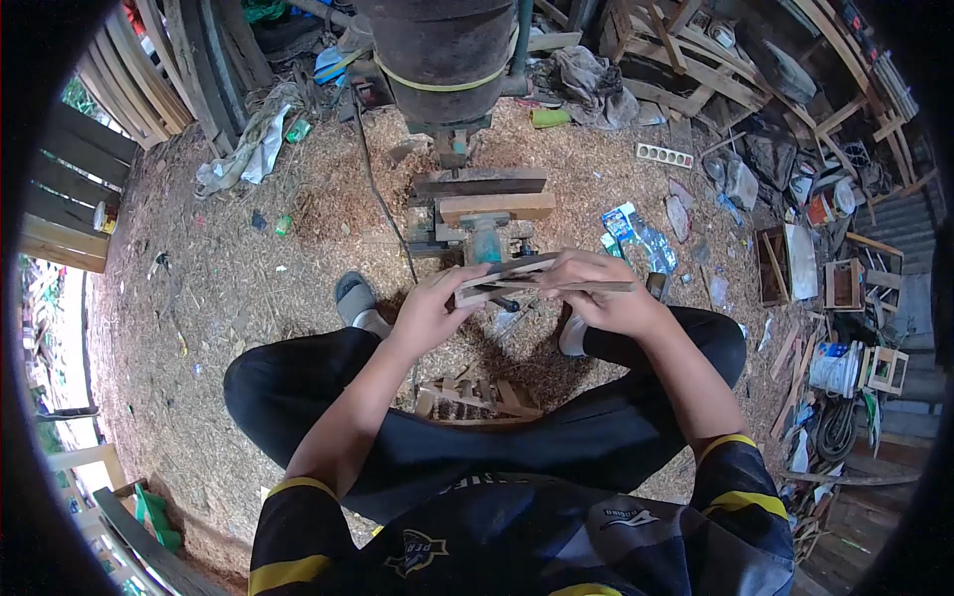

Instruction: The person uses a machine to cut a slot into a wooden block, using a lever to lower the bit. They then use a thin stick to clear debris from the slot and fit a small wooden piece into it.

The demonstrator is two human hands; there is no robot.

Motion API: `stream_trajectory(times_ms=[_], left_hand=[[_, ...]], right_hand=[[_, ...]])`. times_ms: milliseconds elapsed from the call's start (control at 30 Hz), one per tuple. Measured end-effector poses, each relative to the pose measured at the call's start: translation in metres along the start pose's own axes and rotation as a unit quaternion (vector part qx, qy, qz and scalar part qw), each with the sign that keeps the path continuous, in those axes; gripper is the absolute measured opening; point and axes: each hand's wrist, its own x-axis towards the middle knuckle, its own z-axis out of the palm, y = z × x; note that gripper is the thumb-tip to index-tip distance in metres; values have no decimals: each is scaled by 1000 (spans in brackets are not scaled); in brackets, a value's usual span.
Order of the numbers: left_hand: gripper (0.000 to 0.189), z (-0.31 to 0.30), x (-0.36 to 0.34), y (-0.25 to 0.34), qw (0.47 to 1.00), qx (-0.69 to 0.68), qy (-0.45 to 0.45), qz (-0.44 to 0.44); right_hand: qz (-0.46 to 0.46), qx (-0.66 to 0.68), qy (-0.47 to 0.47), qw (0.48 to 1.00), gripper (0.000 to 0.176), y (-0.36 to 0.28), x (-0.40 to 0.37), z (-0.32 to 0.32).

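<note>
Several thin wooden strips (507, 281) are held between both hands, above the lap and in front of the vise. My left hand (434, 310) is closed round their left ends. At their right side my right hand (599, 286) is closed on them too, and one strip (596, 286) sticks out to the right past its fingers. The strips cross at slightly different angles. Just beyond the hands stands the vise (486, 244) with a teal part, and a wooden block (497, 208) lies across it.
A dark metal drum (442, 50) stands ahead. Small wood pieces (467, 397) lie between the legs. On the chip-covered floor are a power strip (664, 155), a blue plastic wrapper (636, 233) and a cable (373, 179). Wooden frames (845, 286) stand at the right.
</note>
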Motion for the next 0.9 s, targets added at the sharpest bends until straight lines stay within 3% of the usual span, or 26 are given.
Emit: stream_trajectory(times_ms=[133,267,300,400,433,533,633,767,900], left_hand=[[50,-2,-1,-3,1000,-12,10,-2],[52,-1,-2,-10,999,2,13,39],[56,-3,-2,-4,1000,6,-4,25],[58,1,-1,-9,997,22,26,64],[57,0,-2,-11,999,8,19,35],[52,-7,-6,-8,999,-34,11,-36],[49,0,-8,-23,997,-58,54,6],[50,-5,-4,-19,997,-55,61,14],[50,-6,-1,-8,999,-37,20,-14]], right_hand=[[56,-25,12,998,11,-10,1,-19],[-1,-23,35,999,11,-18,10,-8],[16,44,40,998,14,-20,9,1],[-23,30,-4,999,17,-17,21,24],[-34,40,9,999,20,-15,21,29],[18,31,-22,999,20,-4,9,31],[13,30,30,999,20,13,-1,11],[110,-4,79,991,17,6,-2,-18],[24,106,56,992,11,-1,7,2]])
